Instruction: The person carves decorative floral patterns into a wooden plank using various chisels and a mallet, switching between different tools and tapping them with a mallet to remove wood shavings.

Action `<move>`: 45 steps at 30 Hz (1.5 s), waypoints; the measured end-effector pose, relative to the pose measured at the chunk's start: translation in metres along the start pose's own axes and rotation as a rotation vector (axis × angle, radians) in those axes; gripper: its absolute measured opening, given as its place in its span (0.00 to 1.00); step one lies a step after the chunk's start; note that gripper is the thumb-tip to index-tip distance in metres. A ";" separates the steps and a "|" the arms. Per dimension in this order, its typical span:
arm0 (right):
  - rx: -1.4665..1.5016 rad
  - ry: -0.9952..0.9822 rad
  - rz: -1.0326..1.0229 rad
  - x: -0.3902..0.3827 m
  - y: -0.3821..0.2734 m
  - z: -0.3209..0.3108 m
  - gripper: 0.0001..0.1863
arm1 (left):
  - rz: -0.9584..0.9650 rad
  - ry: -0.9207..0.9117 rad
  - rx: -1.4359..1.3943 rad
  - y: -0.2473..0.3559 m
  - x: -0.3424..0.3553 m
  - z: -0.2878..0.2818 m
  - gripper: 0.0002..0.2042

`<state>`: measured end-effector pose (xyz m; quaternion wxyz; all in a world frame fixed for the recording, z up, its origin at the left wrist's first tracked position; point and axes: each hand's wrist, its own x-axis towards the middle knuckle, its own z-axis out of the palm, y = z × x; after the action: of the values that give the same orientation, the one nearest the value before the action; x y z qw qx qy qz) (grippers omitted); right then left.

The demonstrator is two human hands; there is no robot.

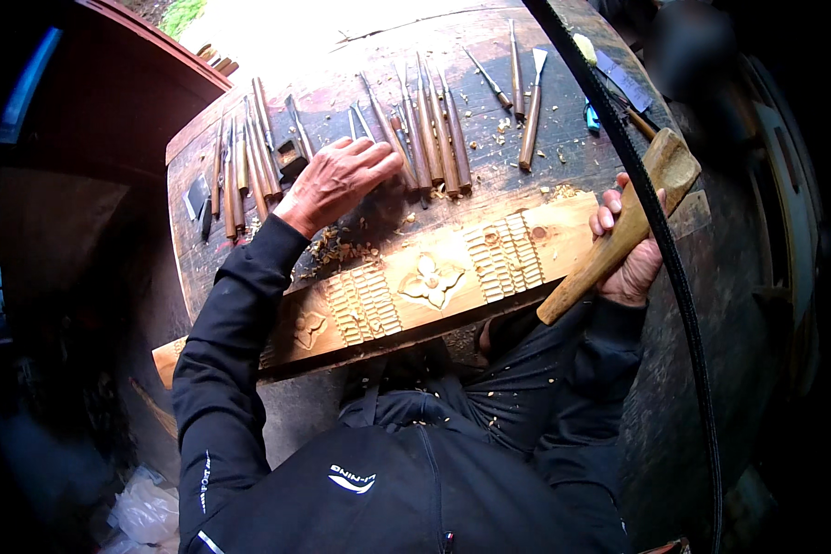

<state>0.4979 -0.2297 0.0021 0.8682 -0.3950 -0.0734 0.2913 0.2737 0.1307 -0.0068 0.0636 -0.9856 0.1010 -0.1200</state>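
Observation:
My right hand (632,268) is closed around a wooden mallet (609,235), its thick head up at the right and its handle slanting down to the left. The mallet is beside the right end of a long carved board (434,277). The board bears flowers in relief and bands of small rectangular cuts. My left hand (342,180) is above the worktable among the chisels, fingers bent and close together. Its fingertips are hidden, so what they hold, if anything, does not show. Two narrow blades (360,120) show just beyond its knuckles. Right beside it stands a row of wood-handled chisels (429,138).
More chisels (249,166) lie at the table's left, near a small dark block (291,159). Several others, including a flat-bladed chisel (531,111), lie at the far right. Wood shavings (337,251) dot the worktable (526,185). A black strap (651,203) crosses the view at right.

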 end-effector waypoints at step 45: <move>-0.269 -0.104 0.033 0.002 0.013 0.013 0.41 | -0.461 0.658 -0.744 0.157 -0.025 -0.024 0.12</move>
<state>0.4891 -0.2130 0.0012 0.7976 -0.4931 -0.1502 0.3132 0.2147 -0.0189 -0.0130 -0.3524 -0.8486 -0.0672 -0.3889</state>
